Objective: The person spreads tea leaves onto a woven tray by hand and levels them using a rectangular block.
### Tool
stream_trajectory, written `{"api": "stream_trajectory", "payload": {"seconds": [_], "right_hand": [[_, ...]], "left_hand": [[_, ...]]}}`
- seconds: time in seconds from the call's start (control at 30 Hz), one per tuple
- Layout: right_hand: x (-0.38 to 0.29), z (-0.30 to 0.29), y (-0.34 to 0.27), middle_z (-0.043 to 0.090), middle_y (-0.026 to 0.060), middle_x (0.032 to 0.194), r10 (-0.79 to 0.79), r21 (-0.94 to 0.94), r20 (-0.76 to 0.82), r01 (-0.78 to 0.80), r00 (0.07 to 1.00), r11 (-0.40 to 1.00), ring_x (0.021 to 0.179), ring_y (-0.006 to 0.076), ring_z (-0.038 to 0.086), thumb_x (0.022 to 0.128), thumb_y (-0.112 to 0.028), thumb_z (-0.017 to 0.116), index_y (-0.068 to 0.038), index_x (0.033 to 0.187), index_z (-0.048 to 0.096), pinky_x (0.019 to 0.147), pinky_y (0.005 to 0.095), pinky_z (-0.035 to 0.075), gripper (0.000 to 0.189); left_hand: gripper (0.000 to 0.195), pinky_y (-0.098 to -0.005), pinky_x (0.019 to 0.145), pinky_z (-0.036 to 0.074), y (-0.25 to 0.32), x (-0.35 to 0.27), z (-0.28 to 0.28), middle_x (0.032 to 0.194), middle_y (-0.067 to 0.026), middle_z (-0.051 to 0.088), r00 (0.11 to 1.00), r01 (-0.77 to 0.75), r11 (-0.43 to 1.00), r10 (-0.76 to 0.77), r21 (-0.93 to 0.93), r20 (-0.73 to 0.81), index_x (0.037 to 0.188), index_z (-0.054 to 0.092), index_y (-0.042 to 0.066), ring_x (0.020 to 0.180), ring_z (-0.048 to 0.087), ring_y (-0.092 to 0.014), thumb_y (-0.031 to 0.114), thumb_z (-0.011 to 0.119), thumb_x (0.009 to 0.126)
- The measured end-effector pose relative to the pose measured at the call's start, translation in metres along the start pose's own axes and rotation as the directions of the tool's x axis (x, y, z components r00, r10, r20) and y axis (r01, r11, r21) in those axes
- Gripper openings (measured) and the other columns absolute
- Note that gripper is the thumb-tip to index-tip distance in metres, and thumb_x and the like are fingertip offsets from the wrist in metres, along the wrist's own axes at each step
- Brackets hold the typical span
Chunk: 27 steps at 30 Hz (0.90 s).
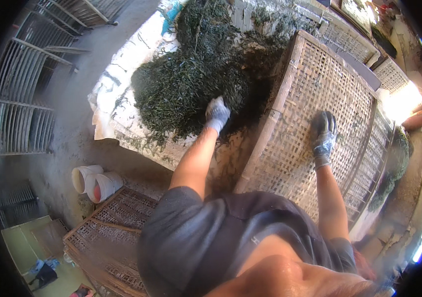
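A big heap of dark green leafy strands (181,85), perhaps seaweed or leaves, lies on a pale sheet (103,100). My left hand (217,111), in a grey-white glove, is at the heap's near edge with its fingers curled; whether strands are inside it cannot be told. To the right, a framed woven bamboo tray (288,148) lies before me. My right hand (324,130), in a dark-palmed glove, rests on the weave with its fingers extended. A few green bits cling to the weave.
Two white buckets (103,185) stand on the floor at the left, beside stacked woven trays (110,230). Slatted racks (21,81) line the far left. More green material (392,174) lies beyond the right side of the big tray.
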State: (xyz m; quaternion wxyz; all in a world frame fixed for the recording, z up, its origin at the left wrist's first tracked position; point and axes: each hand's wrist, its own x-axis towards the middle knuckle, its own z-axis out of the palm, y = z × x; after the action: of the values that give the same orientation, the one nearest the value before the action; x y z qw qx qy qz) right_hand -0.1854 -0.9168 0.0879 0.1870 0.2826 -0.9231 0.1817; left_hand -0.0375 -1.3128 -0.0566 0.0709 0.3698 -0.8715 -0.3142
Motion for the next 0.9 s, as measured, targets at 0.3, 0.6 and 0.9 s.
{"api": "stream_trajectory", "payload": {"seconds": [0.3,0.6,0.9], "right_hand": [[-0.011,-0.001,0.013,0.057,0.0177,0.155,0.057,-0.046,-0.034,-0.059,0.998,0.997,0.148,0.0401,0.046,0.106,-0.039,0.059,-0.007,0.143,0.063,0.125,0.0504,0.034,0.049],[-0.013,0.001,0.013,0.058,0.0165,0.154,0.021,-0.001,-0.043,-0.021,0.999,1.000,0.147,0.0400,0.046,0.106,-0.038,0.058,-0.010,0.144,0.062,0.124,0.0508,0.035,0.048],[-0.011,0.000,0.012,0.058,0.0175,0.152,0.028,-0.014,-0.060,-0.029,0.998,0.999,0.145,0.0407,0.048,0.104,-0.036,0.061,-0.009,0.140,0.064,0.122,0.0515,0.038,0.045]], "left_hand": [[0.023,-0.0453,0.090,0.059,0.062,-0.036,-0.129,0.101,-0.0204,0.078,0.901,-0.431,0.876,0.405,-0.214,-0.154,0.111,0.077,0.009,0.097,0.075,-0.039,0.023,0.066,0.096],[0.050,-0.0436,0.099,0.057,0.167,-0.024,-0.333,0.116,-0.0229,0.074,0.594,-0.595,0.615,0.770,0.517,-0.233,0.135,0.068,0.005,0.106,0.072,-0.037,0.002,0.060,0.086],[0.035,-0.0510,0.084,0.058,0.267,0.012,-0.464,0.101,-0.0198,0.073,0.272,-0.467,0.344,0.933,0.815,-0.238,0.126,0.071,0.013,0.098,0.073,-0.038,0.013,0.050,0.097]]}}
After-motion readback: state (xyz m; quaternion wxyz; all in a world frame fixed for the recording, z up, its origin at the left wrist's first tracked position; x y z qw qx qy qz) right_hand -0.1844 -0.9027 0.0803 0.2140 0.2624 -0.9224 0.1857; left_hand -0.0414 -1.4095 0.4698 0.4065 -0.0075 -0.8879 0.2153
